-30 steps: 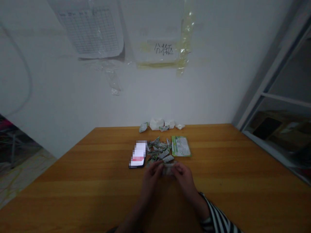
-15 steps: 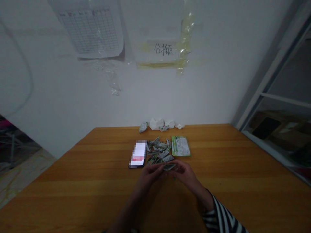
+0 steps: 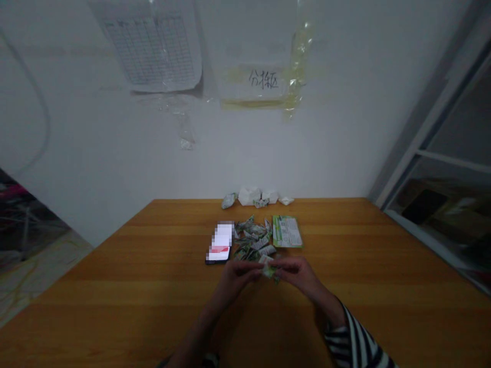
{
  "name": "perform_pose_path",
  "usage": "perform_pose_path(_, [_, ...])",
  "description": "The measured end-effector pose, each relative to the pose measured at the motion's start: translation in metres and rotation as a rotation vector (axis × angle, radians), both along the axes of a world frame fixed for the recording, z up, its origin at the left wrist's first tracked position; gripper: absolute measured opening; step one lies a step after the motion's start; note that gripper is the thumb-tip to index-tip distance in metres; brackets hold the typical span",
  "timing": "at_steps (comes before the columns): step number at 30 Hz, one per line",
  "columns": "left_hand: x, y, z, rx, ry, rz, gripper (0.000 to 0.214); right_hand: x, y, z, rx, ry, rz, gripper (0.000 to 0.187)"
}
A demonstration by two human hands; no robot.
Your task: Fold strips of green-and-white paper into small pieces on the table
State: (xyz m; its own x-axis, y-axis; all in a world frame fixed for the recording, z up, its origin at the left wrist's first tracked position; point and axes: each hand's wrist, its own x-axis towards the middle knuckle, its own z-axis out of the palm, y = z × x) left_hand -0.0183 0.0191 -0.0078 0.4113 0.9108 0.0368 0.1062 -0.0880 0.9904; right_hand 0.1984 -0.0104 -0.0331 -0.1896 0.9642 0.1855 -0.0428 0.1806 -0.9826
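My left hand (image 3: 238, 274) and my right hand (image 3: 297, 271) meet over the wooden table (image 3: 115, 286), fingers pinched together on one small green-and-white sachet (image 3: 268, 270). Just beyond my fingertips lies a heap of several similar sachets (image 3: 253, 239). A phone (image 3: 220, 244) with a lit screen lies left of the heap. A green flat packet (image 3: 286, 231) lies to its right. My right forearm wears a striped sleeve.
Crumpled white wrappers (image 3: 253, 196) lie at the table's far edge against the wall. A taped note (image 3: 263, 80) and a printed sheet (image 3: 153, 48) hang on the wall. A metal shelf frame (image 3: 433, 153) stands to the right.
Both hands stay together on the sachet, shifting slightly toward the heap and turning it between the fingers. The view has drifted a little to the left.
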Motion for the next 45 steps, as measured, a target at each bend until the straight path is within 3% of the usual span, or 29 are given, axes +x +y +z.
perform_pose_path(4, [0.004, -0.002, 0.0, 0.008, 0.058, 0.01, 0.017, 0.001, 0.002, -0.002, 0.039, -0.075, -0.013, 0.019])
perform_pose_path(7, [0.008, -0.004, 0.0, -0.047, 0.005, 0.01, 0.026, -0.001, 0.002, -0.005, 0.005, -0.042, -0.03, 0.016])
perform_pose_path(12, [0.008, -0.006, 0.003, -0.131, -0.098, -0.068, 0.046, -0.006, 0.0, -0.006, -0.135, 0.15, 0.113, 0.04])
perform_pose_path(21, [0.005, -0.006, 0.004, -0.093, -0.061, -0.107, 0.034, -0.006, -0.003, 0.002, -0.073, 0.121, 0.094, 0.023])
perform_pose_path(32, [-0.001, -0.001, -0.002, -0.103, -0.012, -0.209, 0.034, 0.001, 0.0, -0.009, -0.17, 0.077, 0.214, 0.027])
perform_pose_path(38, [0.002, -0.001, -0.005, -0.129, -0.023, -0.159, 0.038, 0.0, 0.001, -0.011, -0.184, 0.127, 0.233, 0.033])
perform_pose_path(45, [0.004, 0.003, -0.008, -0.141, -0.093, -0.035, 0.037, -0.012, 0.002, -0.009, -0.197, 0.26, 0.134, 0.03])
